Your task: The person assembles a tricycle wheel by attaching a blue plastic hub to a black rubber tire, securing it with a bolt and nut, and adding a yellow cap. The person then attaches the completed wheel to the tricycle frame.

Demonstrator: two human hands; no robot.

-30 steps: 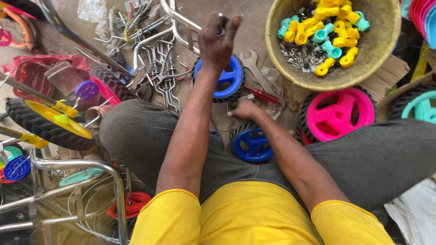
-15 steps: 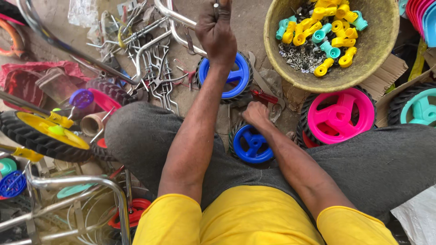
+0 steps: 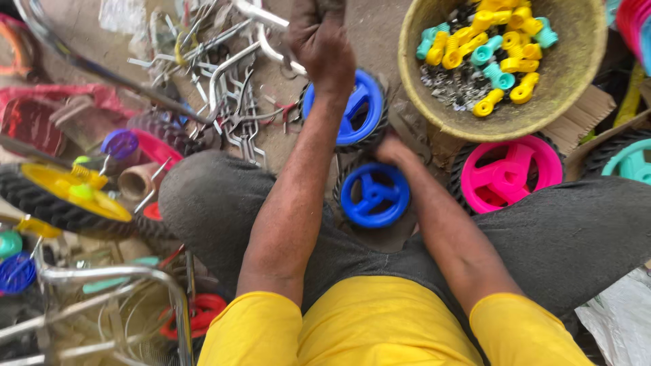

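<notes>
A: Where was the small blue wheel (image 3: pixel 375 195)?

B: It lay flat between the person's knees, on the dark trousers (image 3: pixel 556 237), its 3 spokes facing up. The right hand (image 3: pixel 392 150) rested on its far edge, fingers curled down over the black tyre, seemingly gripping it, though the fingertips were hidden.

A: And the left hand (image 3: pixel 324 42)?

B: It was stretched out well beyond that wheel, closed into a loose fist at the top edge of the view. Whatever it gripped was cut off, so that could not be told. Its wrist passed over a second blue wheel (image 3: pixel 352 112), which lay tilted on the ground just behind the first one.

A: What lay around them?

B: To the right, a pink wheel (image 3: pixel 507 175) sat just beside the right knee, and a teal wheel (image 3: pixel 634 161) showed at the edge. Behind them stood a round basket (image 3: pixel 576 74) holding yellow and teal plastic pieces (image 3: pixel 498 44) over small metal bits. To the left, bent metal rods (image 3: pixel 234 88) were scattered on the ground, and a bigger wheel with a yellow hub (image 3: pixel 71 193) lay near the left knee. A chrome frame (image 3: pixel 129 278) stood at the lower left.
</notes>
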